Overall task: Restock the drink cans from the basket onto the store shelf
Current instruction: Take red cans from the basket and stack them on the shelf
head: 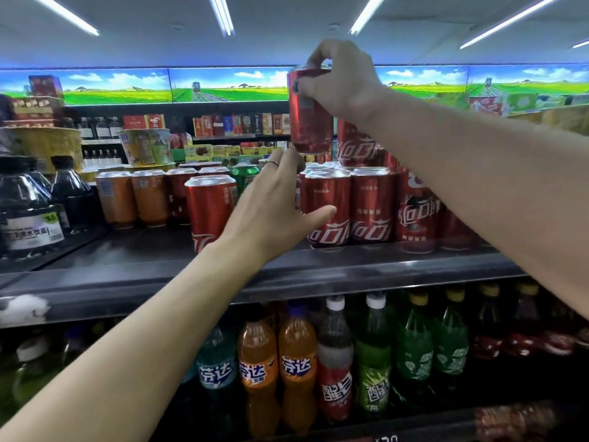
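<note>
Leftmost, dark bottles (30,205) blur at the frame edge, then orange cans (132,196) and one lone red cola can (210,208) on our shelf (350,272). Our left hand (274,212), fingers spread and relaxed, holds nothing and reaches beside the front-row cola cans (350,208); whether the thumb touches one, we cannot tell. Our right hand (344,78) grips the raised red can (310,122) by its top rim, above that row. Farther right, our forearm hides more cans. Bottled drinks (318,362) fill the shelf below.
</note>
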The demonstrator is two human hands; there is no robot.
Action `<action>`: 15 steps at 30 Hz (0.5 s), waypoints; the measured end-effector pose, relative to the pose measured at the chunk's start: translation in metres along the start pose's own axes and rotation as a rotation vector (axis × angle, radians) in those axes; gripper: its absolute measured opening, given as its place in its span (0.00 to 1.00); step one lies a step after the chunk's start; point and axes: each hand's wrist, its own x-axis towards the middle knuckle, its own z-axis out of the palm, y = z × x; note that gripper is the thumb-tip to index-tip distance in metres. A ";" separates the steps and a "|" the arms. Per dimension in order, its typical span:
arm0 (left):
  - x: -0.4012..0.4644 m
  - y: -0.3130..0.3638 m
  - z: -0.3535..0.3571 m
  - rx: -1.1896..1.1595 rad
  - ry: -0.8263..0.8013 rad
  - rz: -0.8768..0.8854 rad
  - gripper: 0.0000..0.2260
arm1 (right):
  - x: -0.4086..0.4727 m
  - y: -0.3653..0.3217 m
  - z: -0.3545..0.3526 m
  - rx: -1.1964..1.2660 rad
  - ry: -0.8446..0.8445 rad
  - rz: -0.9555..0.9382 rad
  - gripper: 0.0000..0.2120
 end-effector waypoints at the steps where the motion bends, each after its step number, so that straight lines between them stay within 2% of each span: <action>1: 0.000 0.001 0.004 -0.029 -0.022 -0.032 0.28 | -0.002 0.003 0.000 -0.037 -0.025 -0.017 0.14; 7: -0.005 -0.006 0.027 -0.139 -0.132 -0.191 0.27 | -0.015 0.011 0.010 -0.245 -0.111 -0.148 0.14; 15: -0.006 -0.010 0.032 -0.205 -0.169 -0.220 0.27 | -0.002 0.009 0.006 -0.652 -0.151 -0.215 0.15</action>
